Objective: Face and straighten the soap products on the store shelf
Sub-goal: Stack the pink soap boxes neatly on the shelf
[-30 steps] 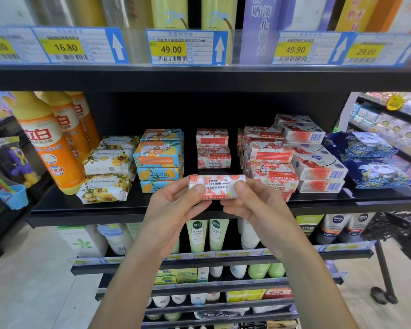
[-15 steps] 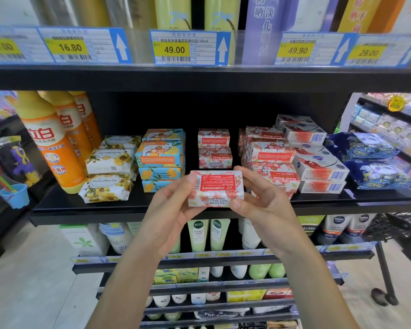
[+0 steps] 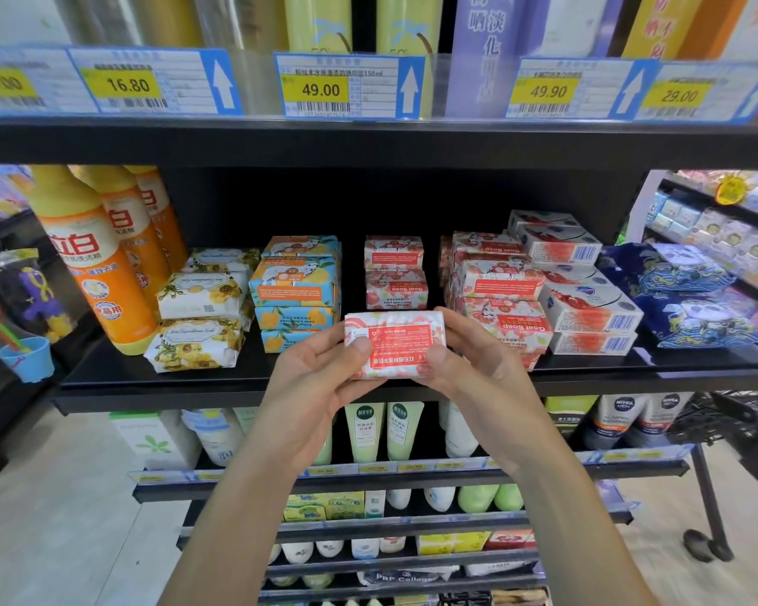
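- Two hands grip one red-and-white soap bar at centre frame, just above the front lip of the shelf. The left hand pinches its left end and the right hand its right end.
- One change stands out. A second ago the bar showed its narrow edge, and half a second ago its red label. Now it is rolled further, and the print on the face towards the camera reads upside down.
- The bar is therefore not yet faced. It probably needs another turn before it goes down with the matching stack behind it.
- Counts on this shelf, as far as the fronts show:
  - two red bars in the centre stack, the lower one with its name upside down
  - four blue-and-orange bars to the left of that
  - three yellow floral bars in front, with more hidden behind
  - three orange bottles at far left
  - about four red bars in the crooked right pile, several inverted
  - about five white boxes beside them
  - two blue packs at far right
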The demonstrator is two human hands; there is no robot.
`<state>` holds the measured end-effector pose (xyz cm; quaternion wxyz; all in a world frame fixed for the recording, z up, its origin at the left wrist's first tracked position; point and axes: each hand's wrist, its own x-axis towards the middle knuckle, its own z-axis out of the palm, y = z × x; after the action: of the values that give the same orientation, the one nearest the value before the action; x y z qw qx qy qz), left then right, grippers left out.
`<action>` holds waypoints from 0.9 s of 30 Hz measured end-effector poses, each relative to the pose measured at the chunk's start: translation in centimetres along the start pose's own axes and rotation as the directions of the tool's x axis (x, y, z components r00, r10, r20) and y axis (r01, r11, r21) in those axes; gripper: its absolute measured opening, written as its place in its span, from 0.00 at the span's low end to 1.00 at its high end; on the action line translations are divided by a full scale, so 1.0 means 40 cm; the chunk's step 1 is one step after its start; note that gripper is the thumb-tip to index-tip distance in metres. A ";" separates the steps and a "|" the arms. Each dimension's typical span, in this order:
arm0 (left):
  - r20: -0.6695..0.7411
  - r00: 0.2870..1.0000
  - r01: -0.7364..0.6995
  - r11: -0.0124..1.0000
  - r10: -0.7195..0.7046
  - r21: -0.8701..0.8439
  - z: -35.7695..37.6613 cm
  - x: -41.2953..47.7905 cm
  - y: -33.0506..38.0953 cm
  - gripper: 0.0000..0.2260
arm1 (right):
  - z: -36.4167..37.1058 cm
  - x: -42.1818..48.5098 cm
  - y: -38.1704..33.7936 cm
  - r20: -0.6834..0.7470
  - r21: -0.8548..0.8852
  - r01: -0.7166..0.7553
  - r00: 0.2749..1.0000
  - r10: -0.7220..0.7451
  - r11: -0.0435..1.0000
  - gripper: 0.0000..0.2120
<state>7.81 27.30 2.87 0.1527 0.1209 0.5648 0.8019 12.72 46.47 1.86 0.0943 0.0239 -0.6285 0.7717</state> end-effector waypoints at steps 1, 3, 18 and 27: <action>0.002 1.000 -0.008 1.000 0.008 0.010 0.000 -0.001 -0.001 0.21 | 0.005 -0.001 -0.001 -0.019 -0.008 -0.007 1.000 0.006 1.000 0.27; 0.005 1.000 -0.018 1.000 0.018 0.022 0.002 -0.001 -0.004 0.22 | 0.011 0.001 -0.001 -0.055 -0.024 -0.013 0.998 0.011 1.000 0.22; 0.001 1.000 -0.010 1.000 0.010 0.017 -0.001 0.000 -0.007 0.22 | 0.007 -0.001 0.012 -0.079 -0.048 0.041 0.996 -0.044 0.998 0.20; 0.019 0.998 0.064 0.998 -0.064 -0.002 0.004 -0.004 -0.010 0.22 | -0.017 -0.005 0.016 -0.007 -0.086 0.110 0.994 -0.111 0.990 0.24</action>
<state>8.05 27.50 2.52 0.1838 0.1101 0.5660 0.7961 12.87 46.97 1.06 0.1414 0.0500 -0.6580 0.7379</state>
